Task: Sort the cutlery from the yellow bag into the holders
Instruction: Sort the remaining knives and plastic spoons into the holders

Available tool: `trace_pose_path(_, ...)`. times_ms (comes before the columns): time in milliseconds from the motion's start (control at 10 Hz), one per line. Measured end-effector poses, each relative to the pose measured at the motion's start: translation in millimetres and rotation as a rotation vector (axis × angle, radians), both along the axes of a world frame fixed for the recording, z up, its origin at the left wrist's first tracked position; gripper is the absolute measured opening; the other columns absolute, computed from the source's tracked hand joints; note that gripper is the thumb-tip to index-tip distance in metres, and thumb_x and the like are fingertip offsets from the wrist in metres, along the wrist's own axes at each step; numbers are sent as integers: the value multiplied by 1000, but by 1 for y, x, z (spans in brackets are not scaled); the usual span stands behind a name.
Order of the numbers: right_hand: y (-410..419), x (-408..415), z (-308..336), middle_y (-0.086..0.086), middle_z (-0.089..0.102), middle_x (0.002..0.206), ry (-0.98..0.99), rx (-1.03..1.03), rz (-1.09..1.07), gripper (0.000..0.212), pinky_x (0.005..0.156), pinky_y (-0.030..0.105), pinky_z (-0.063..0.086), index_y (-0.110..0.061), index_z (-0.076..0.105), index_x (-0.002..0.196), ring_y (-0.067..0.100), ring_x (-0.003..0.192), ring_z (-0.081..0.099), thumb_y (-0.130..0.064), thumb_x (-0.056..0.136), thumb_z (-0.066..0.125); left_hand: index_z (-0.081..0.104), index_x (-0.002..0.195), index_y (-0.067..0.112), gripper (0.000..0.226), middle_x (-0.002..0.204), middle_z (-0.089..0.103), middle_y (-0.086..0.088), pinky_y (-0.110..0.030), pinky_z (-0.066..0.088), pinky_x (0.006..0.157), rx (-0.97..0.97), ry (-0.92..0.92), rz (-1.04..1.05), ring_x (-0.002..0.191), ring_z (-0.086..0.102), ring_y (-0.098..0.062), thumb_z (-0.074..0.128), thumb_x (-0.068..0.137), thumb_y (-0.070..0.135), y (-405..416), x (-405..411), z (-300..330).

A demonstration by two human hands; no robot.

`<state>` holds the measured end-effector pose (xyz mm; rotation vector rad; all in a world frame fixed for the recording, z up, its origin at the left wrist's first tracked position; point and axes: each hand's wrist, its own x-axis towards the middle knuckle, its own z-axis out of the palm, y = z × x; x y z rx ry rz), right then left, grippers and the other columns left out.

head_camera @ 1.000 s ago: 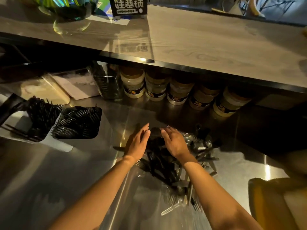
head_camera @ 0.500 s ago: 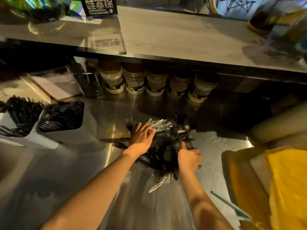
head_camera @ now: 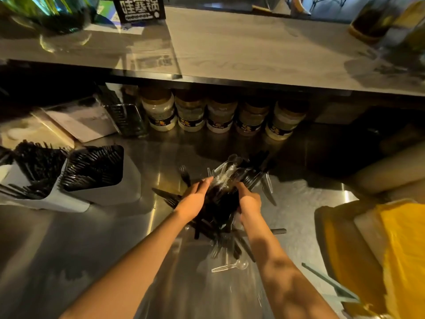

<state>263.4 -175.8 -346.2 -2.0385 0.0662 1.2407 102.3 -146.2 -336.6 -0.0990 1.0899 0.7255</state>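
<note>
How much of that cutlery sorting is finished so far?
Partly done: both white holders at left already bristle with black cutlery. In hand: the left hand and right hand gather a mixed bundle of black and clear pieces on the steel counter. Left: that whole pile, plus a stray clear spoon nearer the person.

A steel counter gleams under warm light; above it a pale wooden shelf shades a row of jars.

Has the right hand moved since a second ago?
Yes. The right hand has pulled back from the row of jars toward the person and now grips the cutlery pile.
</note>
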Motion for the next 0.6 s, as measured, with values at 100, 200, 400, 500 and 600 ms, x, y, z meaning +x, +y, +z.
trace_pose_path(100, -2, -17, 0, 9, 71, 99, -12, 31, -18, 70, 86, 41, 58, -5, 64, 108, 28, 88, 69, -57, 65, 82, 38, 150, 21, 45, 161, 23, 5, -33, 5, 124, 611, 900, -826, 152, 11, -14, 31, 109, 35, -4, -2, -14)
trace_pose_path(200, 13, -28, 3, 17, 52, 140, -124, -126, 11, 105, 101, 46, 48, -5, 46, 139, 37, 124, 55, -67, 62, 80, 45, 141, 46, 54, 162, 26, 8, -36, 11, 125, 769, 939, -784, 151, 15, -10, 43, 92, 69, 1, -8, -24)
trace_pose_path(400, 22, -64, 1, 18, 39, 144, -574, -315, 237, 121, 102, 46, 39, -6, 19, 154, 35, 131, 40, -73, 70, 72, 49, 136, 38, 79, 152, 44, 6, -37, 26, 119, 798, 687, -607, 141, 38, -14, 36, 72, 84, 5, -15, -10)
trace_pose_path(500, 18, -77, -10, 18, 40, 141, -706, -335, 289, 118, 100, 45, 39, -3, 20, 154, 35, 126, 42, -74, 73, 68, 45, 145, 35, 57, 149, 41, 15, -32, 27, 119, 801, 687, -645, 137, 37, -5, 35, 97, 65, 7, -25, -7)
trace_pose_path(600, 14, -78, -16, 19, 49, 131, -805, -299, 297, 100, 94, 44, 42, -3, 38, 142, 35, 118, 48, -72, 76, 67, 52, 136, 33, 35, 146, 44, 13, -29, 28, 118, 838, 843, -648, 135, 38, -4, 37, 105, 42, 13, -35, -22)
